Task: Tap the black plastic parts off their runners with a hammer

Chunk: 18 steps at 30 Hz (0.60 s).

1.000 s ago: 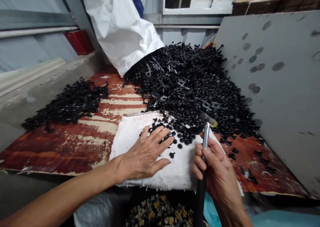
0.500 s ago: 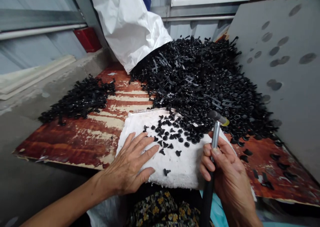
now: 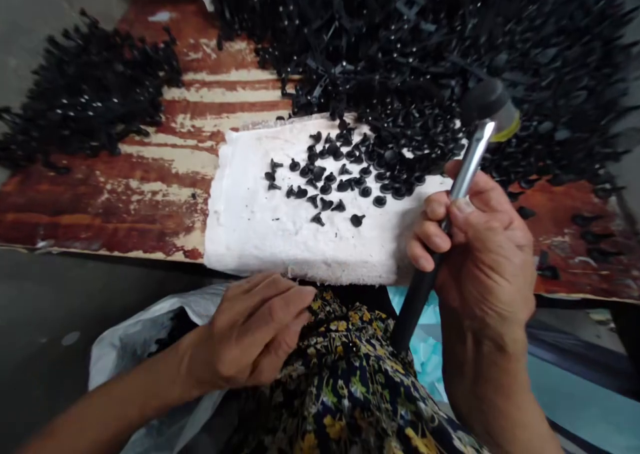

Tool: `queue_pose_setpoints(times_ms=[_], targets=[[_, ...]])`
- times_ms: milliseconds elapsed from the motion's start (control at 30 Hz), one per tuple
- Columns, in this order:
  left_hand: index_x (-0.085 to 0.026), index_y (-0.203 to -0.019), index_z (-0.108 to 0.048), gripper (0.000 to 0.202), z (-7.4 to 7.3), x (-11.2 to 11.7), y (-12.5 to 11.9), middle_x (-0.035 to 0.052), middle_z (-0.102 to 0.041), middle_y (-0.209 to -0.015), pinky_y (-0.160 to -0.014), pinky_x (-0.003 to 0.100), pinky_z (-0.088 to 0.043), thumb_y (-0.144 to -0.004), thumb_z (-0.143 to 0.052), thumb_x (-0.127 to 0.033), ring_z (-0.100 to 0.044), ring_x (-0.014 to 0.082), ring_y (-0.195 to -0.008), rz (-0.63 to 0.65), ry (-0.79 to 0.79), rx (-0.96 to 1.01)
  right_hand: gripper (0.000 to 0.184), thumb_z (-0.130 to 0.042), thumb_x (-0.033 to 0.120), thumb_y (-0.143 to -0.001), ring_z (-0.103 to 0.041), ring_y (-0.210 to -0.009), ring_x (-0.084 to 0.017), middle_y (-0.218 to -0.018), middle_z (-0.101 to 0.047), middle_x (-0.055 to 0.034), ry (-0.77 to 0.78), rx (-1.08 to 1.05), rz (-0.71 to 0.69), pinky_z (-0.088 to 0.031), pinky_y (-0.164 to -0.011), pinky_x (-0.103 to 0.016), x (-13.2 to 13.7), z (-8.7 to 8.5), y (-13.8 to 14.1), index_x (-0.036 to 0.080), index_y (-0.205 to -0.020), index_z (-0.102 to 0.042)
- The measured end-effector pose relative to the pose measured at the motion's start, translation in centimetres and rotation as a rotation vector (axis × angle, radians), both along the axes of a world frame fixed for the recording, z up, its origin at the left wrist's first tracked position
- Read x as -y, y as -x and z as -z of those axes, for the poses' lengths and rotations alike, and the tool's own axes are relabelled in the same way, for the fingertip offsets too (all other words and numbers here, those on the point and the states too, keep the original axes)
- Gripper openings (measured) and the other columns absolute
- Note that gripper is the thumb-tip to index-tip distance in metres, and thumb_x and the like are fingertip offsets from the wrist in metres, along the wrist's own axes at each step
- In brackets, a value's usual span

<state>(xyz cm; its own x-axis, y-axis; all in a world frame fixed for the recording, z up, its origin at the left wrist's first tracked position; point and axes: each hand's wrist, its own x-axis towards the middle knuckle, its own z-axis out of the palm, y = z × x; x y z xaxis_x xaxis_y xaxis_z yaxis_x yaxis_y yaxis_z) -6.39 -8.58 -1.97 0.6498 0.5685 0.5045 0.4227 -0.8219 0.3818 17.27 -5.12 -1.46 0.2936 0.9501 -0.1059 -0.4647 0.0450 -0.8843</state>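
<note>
My right hand (image 3: 480, 254) is wrapped round a small hammer (image 3: 470, 157). The tool has a metal neck, a black grip and a head with a dark face and a yellow face. It is held upright at the right of a folded white cloth (image 3: 240, 194). My left hand (image 3: 265, 327) is closed, fingers curled together, just below the cloth's front edge and over my lap. Whatever it may hold is hidden. Small black plastic pieces with round heads and short stems (image 3: 325, 189) lie scattered on the cloth.
A big heap of black plastic parts (image 3: 390, 54) covers the back right of the worn red board (image 3: 165, 201). A smaller pile (image 3: 95, 94) lies at the left. Below the board hang a white plastic bag (image 3: 113, 354) and some turquoise material (image 3: 430, 361).
My view has tilted down. My left hand has drawn back off the cloth and its spread fingers have closed. The single piece near the cloth's front edge is gone. My right hand still holds the hammer.
</note>
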Motion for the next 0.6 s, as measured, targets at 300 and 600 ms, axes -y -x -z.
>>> queue_pose_setpoints(times_ms=[300, 600], targets=[[-0.017, -0.089, -0.065, 0.026, 13.0, 2.4, -2.0, 0.0066, -0.065, -0.078, -0.073, 0.031, -0.049, -0.089, -0.04, -0.011, -0.062, 0.0193, -0.077, -0.218, 0.567, -0.543, 0.021, -0.069, 0.013, -0.07, -0.037, -0.047, -0.008, -0.069, -0.05, 0.0047, -0.007, 0.052, 0.009, -0.033, -0.035, -0.019, 0.3, -0.5, 0.1, 0.027, -0.085, -0.064], [-0.013, -0.128, -0.056, 0.051, 19.2, 2.3, -6.3, 0.0142, -0.057, -0.133, -0.109, 0.047, -0.033, -0.081, -0.04, -0.002, -0.047, 0.0292, -0.127, -0.208, 0.652, -0.564, 0.028, -0.069, 0.016, -0.071, -0.039, -0.046, -0.007, -0.068, -0.052, 0.0051, -0.045, 0.025, -0.021, -0.038, -0.033, -0.017, 0.1, 0.1, -0.1, 0.024, -0.097, -0.061]])
